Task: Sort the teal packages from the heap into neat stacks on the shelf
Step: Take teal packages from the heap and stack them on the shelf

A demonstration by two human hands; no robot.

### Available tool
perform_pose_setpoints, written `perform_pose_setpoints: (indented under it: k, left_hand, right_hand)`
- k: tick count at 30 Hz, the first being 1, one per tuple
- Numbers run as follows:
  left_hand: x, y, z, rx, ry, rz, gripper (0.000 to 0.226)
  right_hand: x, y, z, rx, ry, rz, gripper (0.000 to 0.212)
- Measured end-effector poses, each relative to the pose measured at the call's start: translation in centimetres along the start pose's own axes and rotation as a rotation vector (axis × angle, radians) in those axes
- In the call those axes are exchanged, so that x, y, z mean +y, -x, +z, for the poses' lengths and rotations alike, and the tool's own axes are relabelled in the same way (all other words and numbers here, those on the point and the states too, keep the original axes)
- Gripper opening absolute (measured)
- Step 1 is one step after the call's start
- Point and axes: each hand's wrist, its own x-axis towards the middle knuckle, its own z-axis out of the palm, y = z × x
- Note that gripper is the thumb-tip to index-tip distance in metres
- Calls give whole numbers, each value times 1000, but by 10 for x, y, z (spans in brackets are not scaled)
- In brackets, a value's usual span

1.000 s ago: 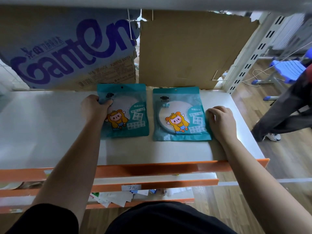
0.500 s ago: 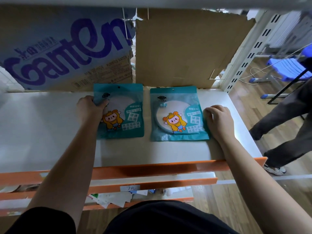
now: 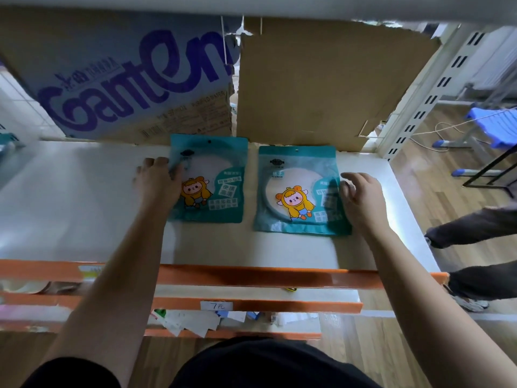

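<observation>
Two teal packages with a yellow cartoon figure lie flat side by side on the white shelf [image 3: 84,208]. The left package [image 3: 215,177] sits near the back, and my left hand [image 3: 158,182] lies over its left edge with blurred fingers reaching onto the shelf beside it. The right package [image 3: 296,191] lies a little nearer. My right hand [image 3: 362,198] hovers at its right edge, fingers loosely spread and holding nothing.
Two cardboard boxes stand behind the packages, a printed one [image 3: 126,79] and a plain one [image 3: 321,85]. An orange rail [image 3: 251,277] fronts the shelf, with lower shelves beneath. Another person's legs [image 3: 475,228] and a blue rack [image 3: 495,121] are at the right.
My right hand has come off the right package's edge and its fingers have spread. My left hand has loosened from a curled grip on the left package's edge.
</observation>
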Motion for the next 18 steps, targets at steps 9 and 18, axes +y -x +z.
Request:
perform_pose_setpoints:
  k: [9,18]
  left_hand:
    - [-43,55,-29,77,-117,79,43]
    - [-168,82,-87,231,-205,41,37]
  right_hand:
    - [-109,-3,48,-141,-61,-330,33]
    - [-263,46,115,-227,-143,-596,29]
